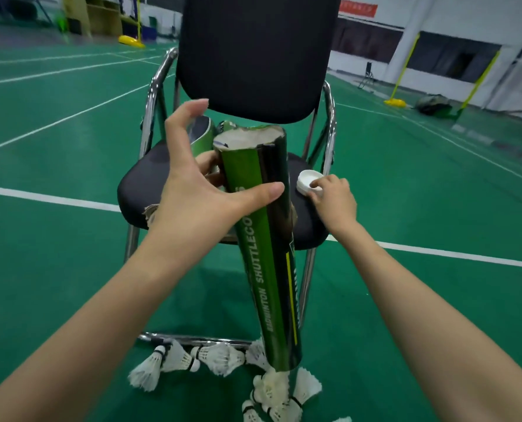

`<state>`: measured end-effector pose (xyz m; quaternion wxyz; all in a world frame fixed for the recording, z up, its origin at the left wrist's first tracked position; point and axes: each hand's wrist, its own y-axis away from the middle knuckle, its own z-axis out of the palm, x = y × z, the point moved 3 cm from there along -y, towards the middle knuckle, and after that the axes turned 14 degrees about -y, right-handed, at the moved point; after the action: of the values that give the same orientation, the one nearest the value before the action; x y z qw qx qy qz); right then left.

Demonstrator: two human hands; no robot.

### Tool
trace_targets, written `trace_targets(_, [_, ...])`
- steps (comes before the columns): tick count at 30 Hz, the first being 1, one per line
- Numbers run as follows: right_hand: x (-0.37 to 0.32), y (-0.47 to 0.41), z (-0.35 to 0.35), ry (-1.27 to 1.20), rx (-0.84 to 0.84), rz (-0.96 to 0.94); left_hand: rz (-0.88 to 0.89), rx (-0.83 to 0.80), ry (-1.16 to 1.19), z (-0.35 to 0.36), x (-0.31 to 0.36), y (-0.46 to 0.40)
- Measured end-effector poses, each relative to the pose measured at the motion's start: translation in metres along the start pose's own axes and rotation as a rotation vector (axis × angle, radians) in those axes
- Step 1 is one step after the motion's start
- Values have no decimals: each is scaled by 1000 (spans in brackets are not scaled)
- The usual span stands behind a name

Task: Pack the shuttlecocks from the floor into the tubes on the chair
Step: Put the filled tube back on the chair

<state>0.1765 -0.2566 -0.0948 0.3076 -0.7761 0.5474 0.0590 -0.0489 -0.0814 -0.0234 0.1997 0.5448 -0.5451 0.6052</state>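
Observation:
A long green and black shuttlecock tube stands tilted in front of the black chair, its torn top end open and white inside. My left hand holds the tube near its top, thumb across the front, index finger lifted. My right hand pinches a white tube cap lying on the right side of the seat. More green tubes lie on the seat behind my left hand. Several white feather shuttlecocks lie on the green floor around the tube's lower end.
The chair has chrome tube legs with a bar along the floor beside the shuttlecocks. White court lines cross the green floor. Yellow net posts and a dark bag stand far off at the right.

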Motion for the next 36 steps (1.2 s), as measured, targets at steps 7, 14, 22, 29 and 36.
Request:
trace_targets(7, [-2,-8,5,-9,60,0,-25,-6,-21,4,-13,5])
trace_targets(14, [-9,-7,-7,-117,40,110,-47,-17,-36,0,-13,15])
trace_targets(22, [-11,-6,-13,-180,-16,120,-67,-30,-37,1,-20,23])
trace_targets(29, [-4,-22,-6,-181,-109,111,-60,-36,-20,5,-28,25])
trace_targets(36, [-7,-21,-5,-173,-133,31,-67,-51,-27,9,-31,26])
